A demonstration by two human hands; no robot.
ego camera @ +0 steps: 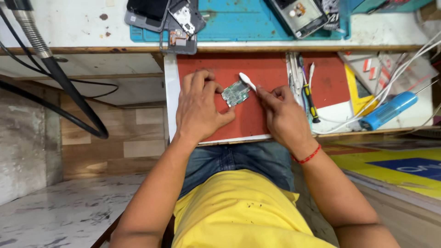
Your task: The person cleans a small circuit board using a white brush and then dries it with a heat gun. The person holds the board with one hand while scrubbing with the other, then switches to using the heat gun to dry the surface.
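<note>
Left hand (200,108) pinches a small green board (235,93) by its edge, flat on the red mat (257,73). Right hand (285,117) grips a white brush (248,81) tight, its head touching the board's top corner. Screwdriver (310,98) sits just beside the right hand.

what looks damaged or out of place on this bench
The phones on the blue mat lie opened, their insides exposed, one hanging past the mat's front edge. White cables sprawl loosely over the right side. The small circuit board between the hands looks intact.
</note>
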